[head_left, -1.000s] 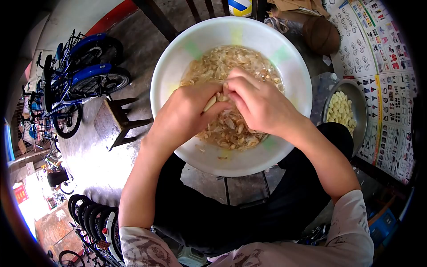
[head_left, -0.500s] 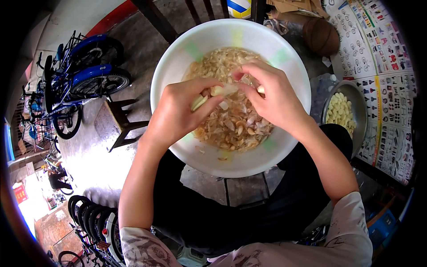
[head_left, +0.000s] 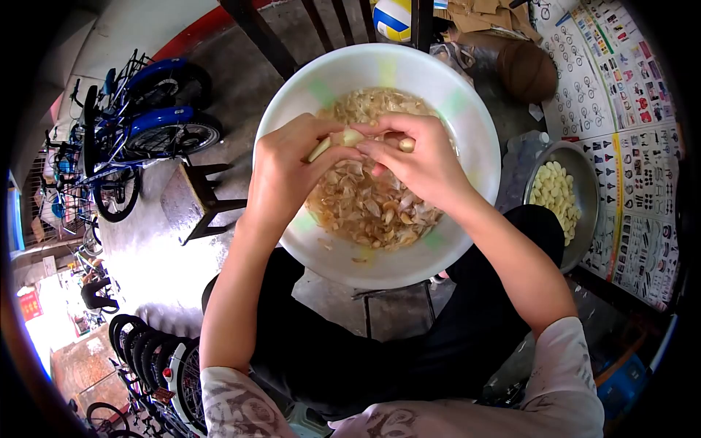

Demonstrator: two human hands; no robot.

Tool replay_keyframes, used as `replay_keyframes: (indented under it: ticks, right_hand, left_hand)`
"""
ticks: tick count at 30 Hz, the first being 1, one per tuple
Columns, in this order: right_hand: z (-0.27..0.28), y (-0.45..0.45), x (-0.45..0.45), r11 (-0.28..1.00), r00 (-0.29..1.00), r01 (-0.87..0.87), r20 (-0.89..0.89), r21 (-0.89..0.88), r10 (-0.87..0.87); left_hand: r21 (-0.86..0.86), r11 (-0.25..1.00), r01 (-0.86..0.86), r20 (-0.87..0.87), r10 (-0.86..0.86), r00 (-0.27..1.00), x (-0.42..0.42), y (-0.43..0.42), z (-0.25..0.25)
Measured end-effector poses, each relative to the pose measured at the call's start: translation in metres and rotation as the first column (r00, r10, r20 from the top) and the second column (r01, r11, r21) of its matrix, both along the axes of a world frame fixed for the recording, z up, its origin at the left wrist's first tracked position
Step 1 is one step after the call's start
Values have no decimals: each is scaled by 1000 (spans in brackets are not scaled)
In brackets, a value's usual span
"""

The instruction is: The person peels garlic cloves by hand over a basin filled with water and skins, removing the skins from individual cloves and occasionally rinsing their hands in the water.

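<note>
Over a big white basin my two hands meet, fingertips close together. Between thumb and fingers, my left hand grips a pale garlic clove, and another peeled clove lies tucked in the same hand. My right hand is closed, its thumb and fingertips against the clove at the left hand; a further clove shows between its fingers. Below, garlic cloves and loose papery skins float in brownish water in the basin.
At the right a metal bowl holds many peeled cloves. A basketball, a volleyball and a dark wooden chair are beyond the basin. A wooden stool and bicycles stand to the left.
My hands have come closer together, the right fingers now touching near the left hand's clove. Thin skin stretched between them before no longer shows. The view has shifted slightly.
</note>
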State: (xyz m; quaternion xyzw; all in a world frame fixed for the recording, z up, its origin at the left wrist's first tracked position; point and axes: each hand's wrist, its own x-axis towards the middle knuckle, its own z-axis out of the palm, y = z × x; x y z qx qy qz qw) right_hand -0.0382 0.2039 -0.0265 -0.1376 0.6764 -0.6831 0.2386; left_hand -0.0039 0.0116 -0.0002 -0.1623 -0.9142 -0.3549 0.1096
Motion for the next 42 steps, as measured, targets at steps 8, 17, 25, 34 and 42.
replay_keyframes:
  ticks: [8,17,25,34,42]
  right_hand:
    - [-14,-9,-1,973,886,181,-405,-142,-224]
    - [-13,-9,4,988,718,134,-694,76,-44]
    - [-17,-5,-2,997,761,-9,-646,77,57]
    - [1,-8,-8,998,833,-26,-551,64,57]
    - [1,-5,-8,987,862,-160,-490,-22,129]
  left_hand:
    - [368,878,-306,291,203,935,14,15,-29]
    - [613,728,-307,390,60,919,16,14,-35]
    - [532,810,-246,362,44,931,21,-3,-37]
    - [634,770,-65,380,-237,894,27,-23,-37]
    - [633,773,42,323,-313,893,25,-26,-34]
